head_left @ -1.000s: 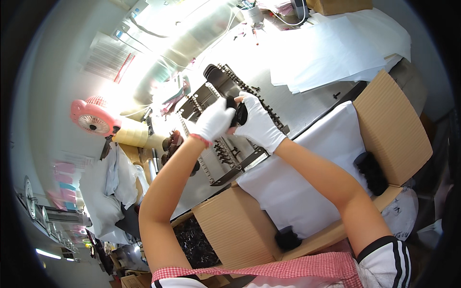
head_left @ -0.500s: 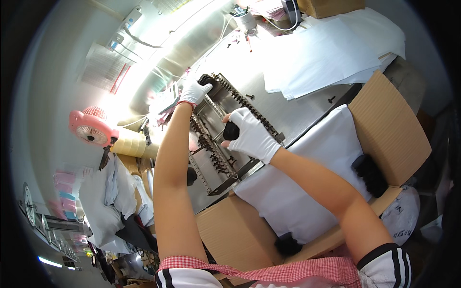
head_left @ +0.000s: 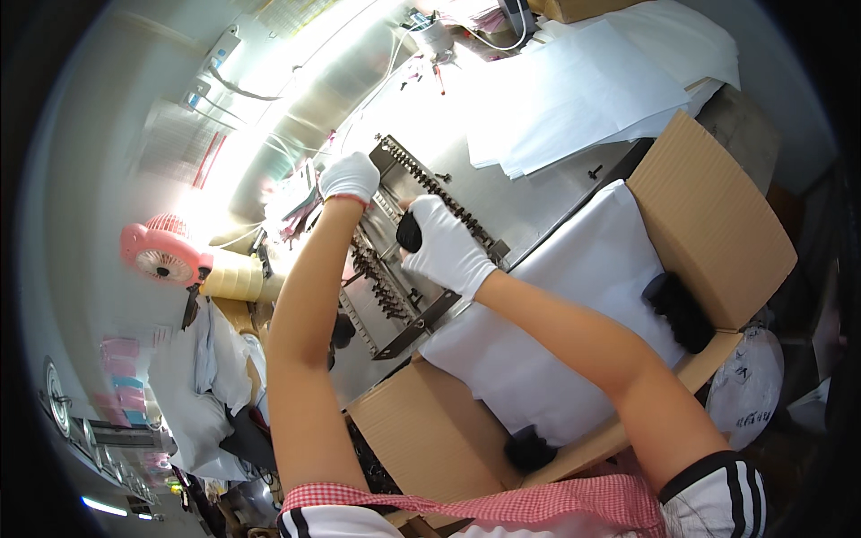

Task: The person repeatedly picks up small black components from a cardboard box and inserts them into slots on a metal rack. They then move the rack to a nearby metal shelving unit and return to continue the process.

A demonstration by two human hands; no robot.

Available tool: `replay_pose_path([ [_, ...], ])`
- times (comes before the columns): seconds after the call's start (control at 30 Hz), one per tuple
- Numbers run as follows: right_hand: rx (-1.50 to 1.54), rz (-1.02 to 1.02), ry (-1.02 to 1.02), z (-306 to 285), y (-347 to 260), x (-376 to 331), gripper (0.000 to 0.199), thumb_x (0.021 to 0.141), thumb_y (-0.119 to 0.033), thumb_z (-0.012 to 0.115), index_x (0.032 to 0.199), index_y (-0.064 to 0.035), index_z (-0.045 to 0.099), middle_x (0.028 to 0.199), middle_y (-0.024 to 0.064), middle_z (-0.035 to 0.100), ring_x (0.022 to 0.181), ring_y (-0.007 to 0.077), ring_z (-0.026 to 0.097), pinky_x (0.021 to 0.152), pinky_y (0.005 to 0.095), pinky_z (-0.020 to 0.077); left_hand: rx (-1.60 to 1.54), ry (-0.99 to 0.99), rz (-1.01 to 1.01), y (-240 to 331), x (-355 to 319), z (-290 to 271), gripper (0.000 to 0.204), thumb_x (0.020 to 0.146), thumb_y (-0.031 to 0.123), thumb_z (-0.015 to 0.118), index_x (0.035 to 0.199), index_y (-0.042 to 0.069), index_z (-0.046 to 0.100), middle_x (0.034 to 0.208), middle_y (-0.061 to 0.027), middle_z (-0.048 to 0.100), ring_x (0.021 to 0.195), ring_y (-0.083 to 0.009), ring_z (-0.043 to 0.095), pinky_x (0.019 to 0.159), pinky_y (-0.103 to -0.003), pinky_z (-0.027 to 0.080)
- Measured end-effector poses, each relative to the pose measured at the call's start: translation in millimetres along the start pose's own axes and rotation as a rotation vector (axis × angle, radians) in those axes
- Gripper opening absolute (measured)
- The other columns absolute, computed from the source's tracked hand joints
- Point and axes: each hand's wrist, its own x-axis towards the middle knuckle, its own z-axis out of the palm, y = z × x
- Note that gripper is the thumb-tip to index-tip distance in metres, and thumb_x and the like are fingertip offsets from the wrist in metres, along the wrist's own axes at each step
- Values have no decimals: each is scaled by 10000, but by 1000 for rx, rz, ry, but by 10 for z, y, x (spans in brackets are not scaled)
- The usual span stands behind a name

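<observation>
My right hand [head_left: 439, 247], in a white glove with bare thumb and fingertip, is closed around a small bundle of black rounded pieces [head_left: 409, 231] above the middle of a metal rack. The rack [head_left: 421, 327] lies at a slant on the steel worktop and carries rows of small dark clips [head_left: 386, 285]. At the rack's far left end is my left hand [head_left: 350, 177], also gloved, with its back turned up. Its fingers are hidden, and so is anything in them.
An open cardboard box [head_left: 708, 229] lined with white sheet [head_left: 538, 314] stands nearest me, with black bundles [head_left: 679, 312] at its edge. White paper [head_left: 574, 99] covers the back right of the worktop. A pink fan [head_left: 163, 254] and yellow tape rolls [head_left: 235, 273] are at left.
My left hand has turned and drawn slightly nearer, so the black stack seen in it earlier is now out of sight. My right hand keeps its black bundle. The whole view has shifted slightly.
</observation>
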Motion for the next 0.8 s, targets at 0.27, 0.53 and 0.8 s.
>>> replay_pose_path([
  [0.27,87,-281,-4,-182,-279,-346,697,661,-131,852,1232,-72,457,1382,179,451,1206,382,534,1004,410,483,-1027,-211,74,253,-1940,-587,311,1037,275,445,1107,8,587,868,-173,642,813,-267,658,718,-376,519],
  [0.53,-59,-338,-460,-829,-708,-1393,1155,590,-219,892,1509,3,227,1442,212,458,1303,394,482,1128,477,352,-1704,-549,-224,846,-3178,-596,800,782,262,794,1382,68,301,1189,-80,492,1141,-171,513,994,-342,453],
  [0.8,-303,-250,-693,-1760,-315,-1768,943,720,-295,841,1479,-16,354,1478,209,408,1321,375,441,1116,436,358,-818,-906,215,1035,-3735,-121,430,739,299,727,1046,13,635,942,-214,691,873,-378,678,805,-416,533],
])
